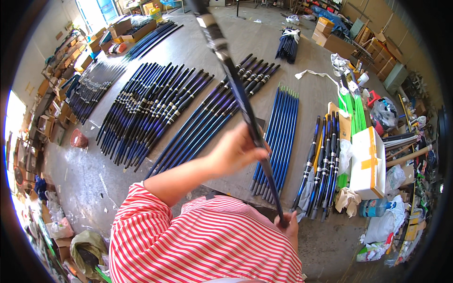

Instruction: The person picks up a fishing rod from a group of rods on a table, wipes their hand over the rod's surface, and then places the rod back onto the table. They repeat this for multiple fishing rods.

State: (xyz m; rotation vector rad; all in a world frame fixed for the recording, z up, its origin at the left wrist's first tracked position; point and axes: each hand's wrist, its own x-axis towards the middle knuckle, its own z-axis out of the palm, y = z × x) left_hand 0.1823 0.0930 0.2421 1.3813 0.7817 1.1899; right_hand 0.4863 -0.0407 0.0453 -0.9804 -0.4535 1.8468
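A dark fishing rod (240, 99) slants across the view, its upper end running past the top edge and its lower end close to my body. My left hand (236, 151) is closed round the middle of the rod, slightly blurred. Lower down, my right hand (289, 226) grips the rod's bottom end, partly hidden by my striped shirt. Beneath the rod, a row of black and blue rods (207, 113) lies on the grey table (222, 35). Just right of my left hand lie thin blue rod sections (278, 141) with green tips.
More rods (146, 108) lie in a wide group at left, with thinner ones (96, 89) beyond. At right are several banded rods (325, 165), bright green rods (358, 108) and a white foam box (368, 162). A tied bundle (288, 45) lies at the far side; a red bucket (78, 138) stands left.
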